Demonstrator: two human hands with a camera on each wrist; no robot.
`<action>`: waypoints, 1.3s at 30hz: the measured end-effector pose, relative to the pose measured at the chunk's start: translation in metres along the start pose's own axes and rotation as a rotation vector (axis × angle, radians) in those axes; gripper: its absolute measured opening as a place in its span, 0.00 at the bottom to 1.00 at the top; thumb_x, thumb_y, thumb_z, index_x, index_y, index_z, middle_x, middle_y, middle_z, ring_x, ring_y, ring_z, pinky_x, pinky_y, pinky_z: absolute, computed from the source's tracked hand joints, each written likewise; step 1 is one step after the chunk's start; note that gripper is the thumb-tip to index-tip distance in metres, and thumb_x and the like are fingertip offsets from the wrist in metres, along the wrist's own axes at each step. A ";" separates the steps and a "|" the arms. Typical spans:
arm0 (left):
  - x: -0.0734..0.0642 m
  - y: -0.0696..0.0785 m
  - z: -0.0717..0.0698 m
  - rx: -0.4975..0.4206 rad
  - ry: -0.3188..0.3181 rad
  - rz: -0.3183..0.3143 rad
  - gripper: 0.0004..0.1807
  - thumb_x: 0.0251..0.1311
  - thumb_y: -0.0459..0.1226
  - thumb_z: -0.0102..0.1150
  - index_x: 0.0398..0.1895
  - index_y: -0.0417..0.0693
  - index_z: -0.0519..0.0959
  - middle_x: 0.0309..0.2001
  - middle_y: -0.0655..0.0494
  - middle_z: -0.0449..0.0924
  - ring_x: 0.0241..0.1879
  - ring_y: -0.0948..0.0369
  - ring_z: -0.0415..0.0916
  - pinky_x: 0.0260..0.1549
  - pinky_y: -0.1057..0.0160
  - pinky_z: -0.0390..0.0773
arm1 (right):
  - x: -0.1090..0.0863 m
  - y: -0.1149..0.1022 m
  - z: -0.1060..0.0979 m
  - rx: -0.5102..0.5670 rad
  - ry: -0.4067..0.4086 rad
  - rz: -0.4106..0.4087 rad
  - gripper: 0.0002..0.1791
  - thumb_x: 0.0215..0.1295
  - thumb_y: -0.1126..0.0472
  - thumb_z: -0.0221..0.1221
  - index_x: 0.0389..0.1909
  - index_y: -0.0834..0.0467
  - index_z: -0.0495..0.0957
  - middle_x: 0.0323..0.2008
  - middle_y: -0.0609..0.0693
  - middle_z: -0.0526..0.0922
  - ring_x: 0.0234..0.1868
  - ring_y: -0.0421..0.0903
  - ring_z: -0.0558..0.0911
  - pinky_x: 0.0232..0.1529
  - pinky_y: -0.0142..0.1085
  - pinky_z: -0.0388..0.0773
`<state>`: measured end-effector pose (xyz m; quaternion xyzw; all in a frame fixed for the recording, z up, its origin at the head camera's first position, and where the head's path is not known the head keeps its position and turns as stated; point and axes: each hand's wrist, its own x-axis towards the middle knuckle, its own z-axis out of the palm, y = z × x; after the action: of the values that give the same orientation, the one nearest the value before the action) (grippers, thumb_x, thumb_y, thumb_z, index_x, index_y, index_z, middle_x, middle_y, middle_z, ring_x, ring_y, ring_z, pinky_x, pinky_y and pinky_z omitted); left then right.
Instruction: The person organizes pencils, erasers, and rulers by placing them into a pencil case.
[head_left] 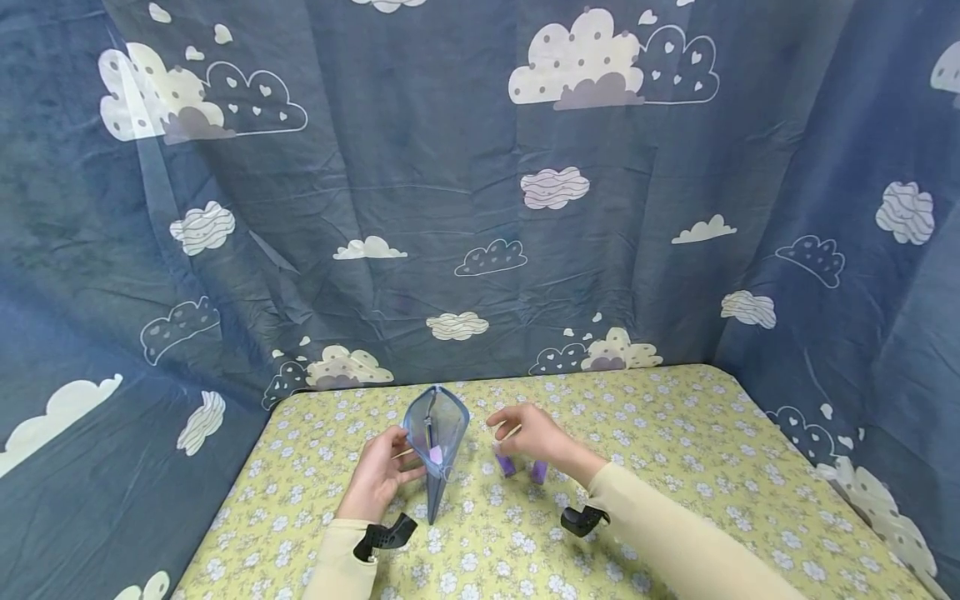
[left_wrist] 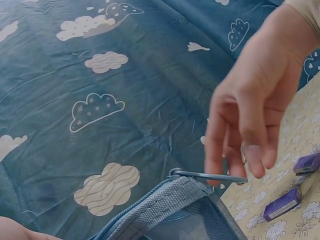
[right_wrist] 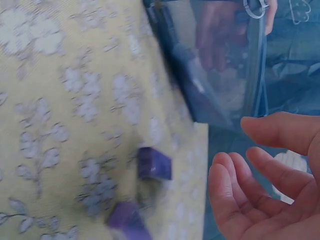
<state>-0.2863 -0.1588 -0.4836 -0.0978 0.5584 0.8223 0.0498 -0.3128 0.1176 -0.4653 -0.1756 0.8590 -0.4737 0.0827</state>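
A translucent blue zip pouch [head_left: 452,421] stands with its top gaping open in the head view. Inside it show a dark pen-like stick [head_left: 429,429] and a small pink piece [head_left: 436,454]. My left hand [head_left: 378,477] holds the pouch by its left side, thumb near the rim; through the clear wall its fingers appear in the right wrist view. My right hand [head_left: 531,433] hovers to the right of the pouch, fingers loosely bent with nothing between them. Below it, two small purple blocks [left_wrist: 282,204] lie on the cloth. A zip pull [left_wrist: 212,176] sticks out from the pouch's corner.
A yellow flowered cloth [head_left: 675,467] covers the table. Dark blue curtains [head_left: 420,283] with cloud prints hang behind it and at both sides. Each wrist carries a black camera mount [head_left: 384,536].
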 end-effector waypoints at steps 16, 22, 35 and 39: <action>0.000 0.001 0.002 0.004 0.000 -0.005 0.09 0.71 0.35 0.48 0.30 0.44 0.70 0.38 0.45 0.78 0.46 0.44 0.82 0.49 0.38 0.78 | -0.005 0.040 0.009 0.001 -0.085 0.047 0.30 0.52 0.71 0.71 0.59 0.65 0.78 0.39 0.58 0.83 0.27 0.44 0.78 0.26 0.40 0.76; 0.000 -0.001 0.002 -0.004 0.007 -0.012 0.10 0.71 0.35 0.49 0.29 0.43 0.69 0.39 0.44 0.77 0.48 0.42 0.81 0.51 0.36 0.76 | -0.005 0.042 0.010 -0.025 -0.074 0.025 0.32 0.50 0.68 0.75 0.59 0.65 0.79 0.38 0.57 0.83 0.30 0.44 0.78 0.27 0.38 0.76; 0.002 -0.002 0.000 0.000 0.015 0.000 0.10 0.71 0.35 0.48 0.28 0.44 0.71 0.40 0.42 0.77 0.50 0.40 0.80 0.52 0.34 0.74 | -0.004 0.048 0.014 -0.110 -0.046 -0.024 0.30 0.46 0.68 0.77 0.54 0.65 0.81 0.33 0.54 0.82 0.28 0.43 0.74 0.28 0.36 0.73; 0.001 -0.002 0.001 -0.003 0.008 0.003 0.11 0.71 0.35 0.48 0.28 0.45 0.71 0.40 0.42 0.77 0.50 0.40 0.81 0.52 0.34 0.74 | -0.005 0.049 0.015 -0.123 -0.029 -0.027 0.29 0.45 0.70 0.76 0.53 0.64 0.82 0.31 0.52 0.81 0.27 0.43 0.74 0.28 0.36 0.73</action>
<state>-0.2872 -0.1577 -0.4852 -0.1005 0.5577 0.8227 0.0461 -0.3149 0.1316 -0.5152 -0.1988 0.8827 -0.4187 0.0775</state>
